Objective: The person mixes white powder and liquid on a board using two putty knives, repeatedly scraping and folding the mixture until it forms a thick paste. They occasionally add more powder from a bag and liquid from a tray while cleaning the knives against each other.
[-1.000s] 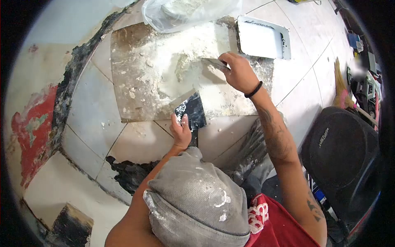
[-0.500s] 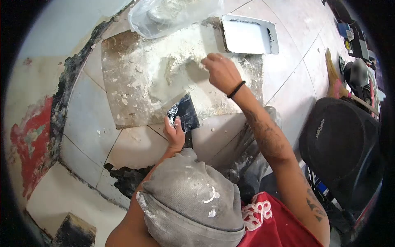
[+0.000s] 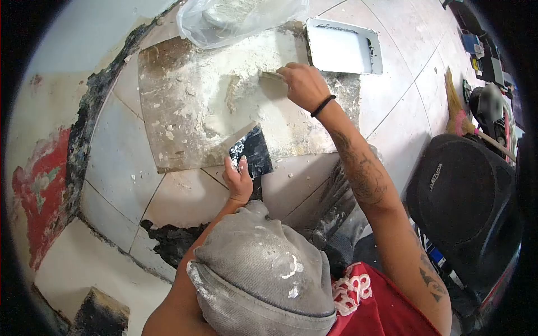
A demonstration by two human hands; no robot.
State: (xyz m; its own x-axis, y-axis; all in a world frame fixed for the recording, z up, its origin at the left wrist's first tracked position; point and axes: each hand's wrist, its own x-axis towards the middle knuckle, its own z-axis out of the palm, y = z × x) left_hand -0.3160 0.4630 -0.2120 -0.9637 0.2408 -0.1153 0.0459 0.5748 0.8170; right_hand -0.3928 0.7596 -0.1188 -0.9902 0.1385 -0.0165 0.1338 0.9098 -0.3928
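My left hand (image 3: pixel 239 180) grips a wide putty knife (image 3: pixel 255 154) by its near end, beside the board's front edge. White paste is smeared along the left side of its dark blade. Over the board, my right hand (image 3: pixel 307 88) is closed on a flat scraper (image 3: pixel 273 75), whose pale blade points left; its handle is hidden by my fingers. Below that blade, a wet-looking white filler (image 3: pixel 232 92) is spread across the stained board (image 3: pixel 162 101), with a ridge left of the scraper.
An open plastic bag of white powder (image 3: pixel 230 17) lies at the board's far edge. Beside it is a white tray (image 3: pixel 342 50). A black speaker (image 3: pixel 457 190) and a broom (image 3: pixel 455 109) stand right. A peeling wall (image 3: pixel 45 185) runs along the left.
My right hand has shifted slightly right and turned, so the scraper blade now shows more plainly. The left hand and its putty knife have barely moved.
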